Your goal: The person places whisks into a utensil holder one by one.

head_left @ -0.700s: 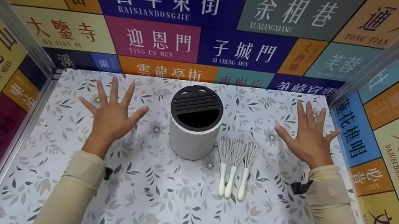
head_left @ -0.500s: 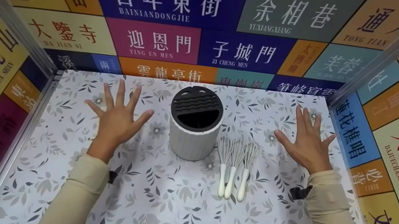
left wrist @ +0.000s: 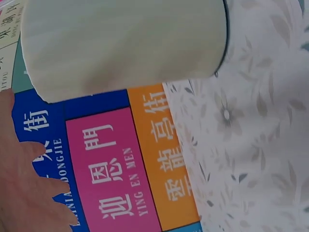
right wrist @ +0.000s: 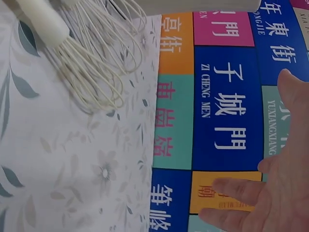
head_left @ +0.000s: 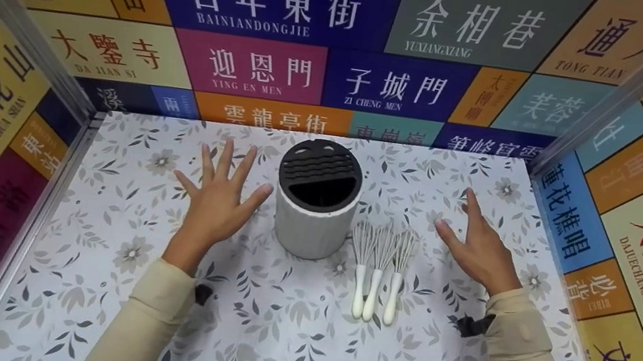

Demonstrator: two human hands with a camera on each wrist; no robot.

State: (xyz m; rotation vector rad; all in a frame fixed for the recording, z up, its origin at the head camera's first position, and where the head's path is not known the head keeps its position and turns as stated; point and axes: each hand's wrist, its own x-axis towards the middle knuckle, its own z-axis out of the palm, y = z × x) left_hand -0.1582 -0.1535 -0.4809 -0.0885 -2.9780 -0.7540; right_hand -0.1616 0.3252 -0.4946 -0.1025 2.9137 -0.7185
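Note:
A light grey ribbed utensil holder (head_left: 311, 232) with a black slotted lid stands upright near the back middle of the table. Beside it on the right lie three wire whisks (head_left: 373, 288) with white handles, wire ends pointing away from me. My left hand (head_left: 218, 207), fingers spread, hovers to the left of the holder without touching it. To the right of the whisks is my right hand (head_left: 480, 251), holding nothing, thumb apart from the fingers. The left wrist view has the holder's side (left wrist: 125, 48) close up; the right wrist view shows the whisks' wires (right wrist: 87, 72).
A white tablecloth (head_left: 272, 350) with a grey leaf pattern covers the table. Panels (head_left: 255, 67) of coloured blocks with large characters close off the back and both sides. Metal posts (head_left: 609, 101) stand at the back corners.
My left hand has moved right, closer to the utensil holder. My right hand has shifted slightly left and turned, its fingers now closer together. The holder and whisks stay put.

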